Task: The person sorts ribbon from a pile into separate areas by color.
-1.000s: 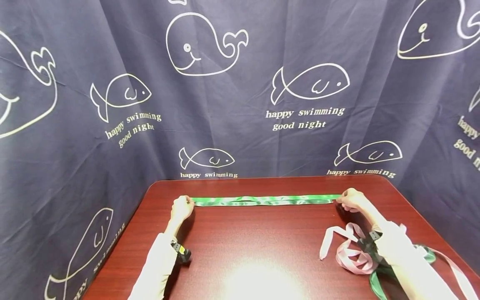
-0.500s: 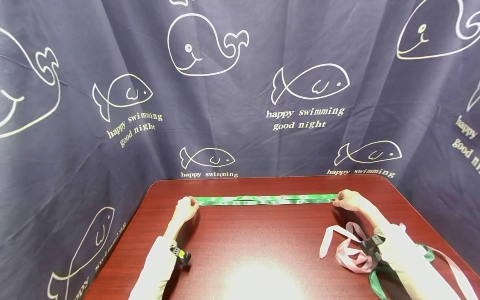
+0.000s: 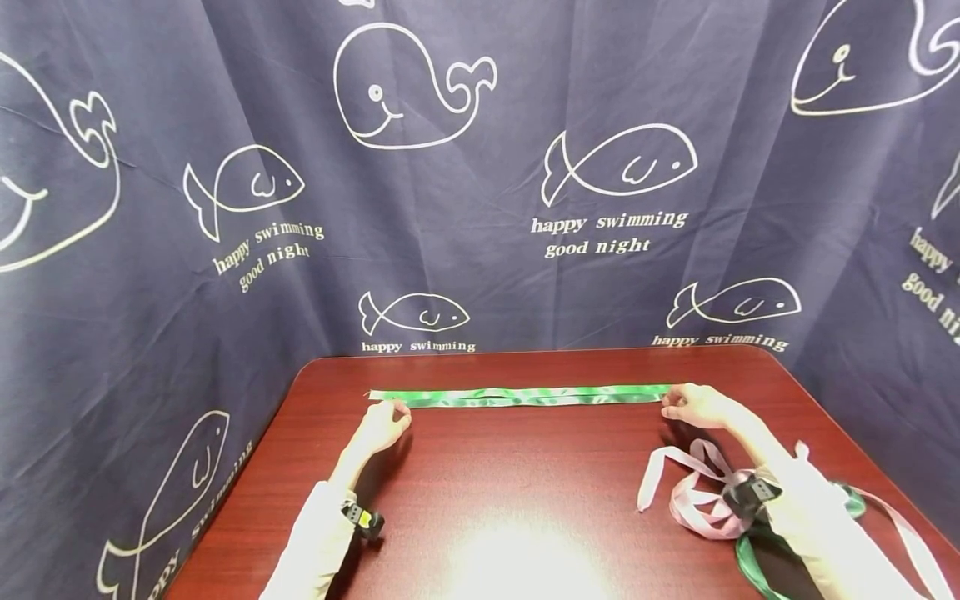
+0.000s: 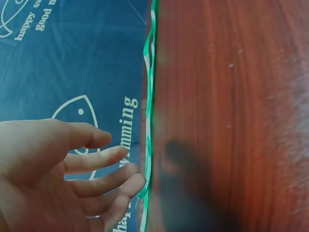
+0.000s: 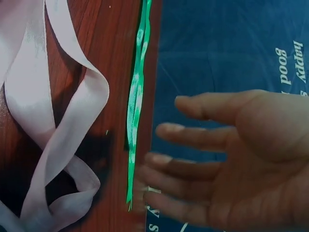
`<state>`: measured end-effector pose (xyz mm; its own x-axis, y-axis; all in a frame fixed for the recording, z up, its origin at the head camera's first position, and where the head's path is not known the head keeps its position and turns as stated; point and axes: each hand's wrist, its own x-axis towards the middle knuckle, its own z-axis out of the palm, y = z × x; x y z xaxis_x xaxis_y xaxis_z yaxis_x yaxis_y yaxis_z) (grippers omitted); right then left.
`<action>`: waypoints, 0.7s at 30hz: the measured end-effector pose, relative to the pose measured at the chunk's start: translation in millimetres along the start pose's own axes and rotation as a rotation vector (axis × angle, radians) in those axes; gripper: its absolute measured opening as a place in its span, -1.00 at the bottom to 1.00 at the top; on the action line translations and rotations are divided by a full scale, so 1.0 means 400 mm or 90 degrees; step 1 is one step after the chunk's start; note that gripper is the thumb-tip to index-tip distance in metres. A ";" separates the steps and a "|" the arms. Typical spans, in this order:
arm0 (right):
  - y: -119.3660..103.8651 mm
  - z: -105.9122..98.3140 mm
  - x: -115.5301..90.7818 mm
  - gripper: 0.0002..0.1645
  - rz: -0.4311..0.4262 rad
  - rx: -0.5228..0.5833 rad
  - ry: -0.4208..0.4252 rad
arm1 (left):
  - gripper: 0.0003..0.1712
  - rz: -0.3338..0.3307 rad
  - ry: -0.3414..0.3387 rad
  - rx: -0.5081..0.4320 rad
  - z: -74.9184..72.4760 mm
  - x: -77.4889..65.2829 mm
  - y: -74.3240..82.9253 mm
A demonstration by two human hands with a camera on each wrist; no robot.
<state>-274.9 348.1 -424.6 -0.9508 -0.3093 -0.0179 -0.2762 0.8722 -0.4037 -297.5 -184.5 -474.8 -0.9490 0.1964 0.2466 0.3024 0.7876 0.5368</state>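
Note:
A green satin ribbon (image 3: 517, 398) lies stretched across the far part of the table, in two strands side by side with a small gap near the middle. My left hand (image 3: 384, 423) is just in front of its left end; in the left wrist view the loosely bent fingers (image 4: 104, 181) hold nothing and overlap the ribbon's edge. Beside the other end is my right hand (image 3: 696, 406). Its fingers (image 5: 186, 169) are spread and relaxed in the right wrist view, apart from the green ribbon (image 5: 135, 108), whose cut tip shows.
A loosely coiled pink ribbon (image 3: 705, 510) sits at the right of the table, partly under the right forearm. Dark green ribbon (image 3: 752, 567) lies below it. Behind the red-brown table (image 3: 525, 467) hangs a blue curtain (image 3: 495, 192) with fish drawings.
My left hand has let go of the ribbon's left end and shifted right and toward me, uncovering that end. My right hand has slid slightly left and released its end. The ribbon stays in place.

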 end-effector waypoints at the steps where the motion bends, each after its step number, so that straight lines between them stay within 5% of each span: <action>1: 0.000 0.002 -0.002 -0.80 -0.007 0.007 0.005 | -0.94 0.000 -0.002 0.002 0.002 -0.002 0.000; 11: 0.037 0.018 -0.028 -0.80 -0.075 0.029 0.038 | -0.90 0.046 -0.057 -0.046 0.015 -0.019 0.013; 17: 0.057 0.007 -0.062 -0.77 -0.090 0.046 -0.005 | -0.88 0.099 -0.107 -0.042 0.023 -0.025 0.017; 21: 0.067 0.009 -0.079 -0.76 -0.108 0.096 -0.049 | -0.89 0.090 -0.104 -0.027 0.029 -0.026 0.026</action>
<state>-251.9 379.9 -438.1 -0.8774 -0.4797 -0.0047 -0.4019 0.7404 -0.5388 -285.3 -171.4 -481.2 -0.8974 0.3982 0.1899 0.4342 0.7212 0.5397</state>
